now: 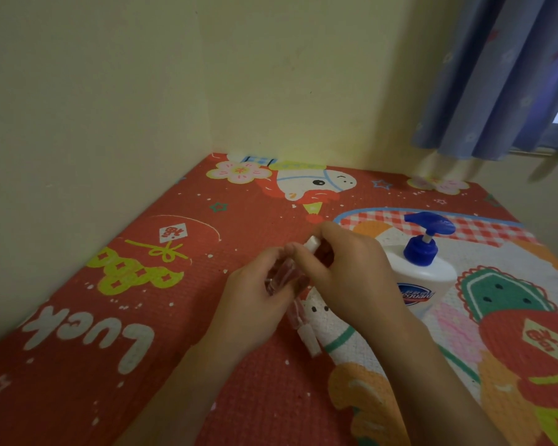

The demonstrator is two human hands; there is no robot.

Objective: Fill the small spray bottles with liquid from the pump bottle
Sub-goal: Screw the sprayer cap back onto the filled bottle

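Two hands meet over the middle of the mat. Our left hand [258, 294] curls its fingers around a small clear spray bottle [282, 278] and holds it up off the mat. Our right hand [345, 268] pinches the white top [312, 243] of that same bottle with its thumb and fingers. The bottle tilts, with its white top pointing away from us. The picture is a bit blurry here, so we cannot tell if the top is on tight or loose.

Just under our hands, another small spray bottle [305, 329] lies flat on the mat. Its white cap points toward us.

Close to our right hand stands the big white pump bottle [421, 281]. It has a blue pump on top and a blue label on its side. It stands up straight on the mat, and neither hand touches it.

All of this sits on a red play mat [142, 300] with cartoon pictures and the word "Luck" on it. A yellow wall [174, 75] goes around the mat's far corner, and a blue curtain [503, 75] hangs at the right.
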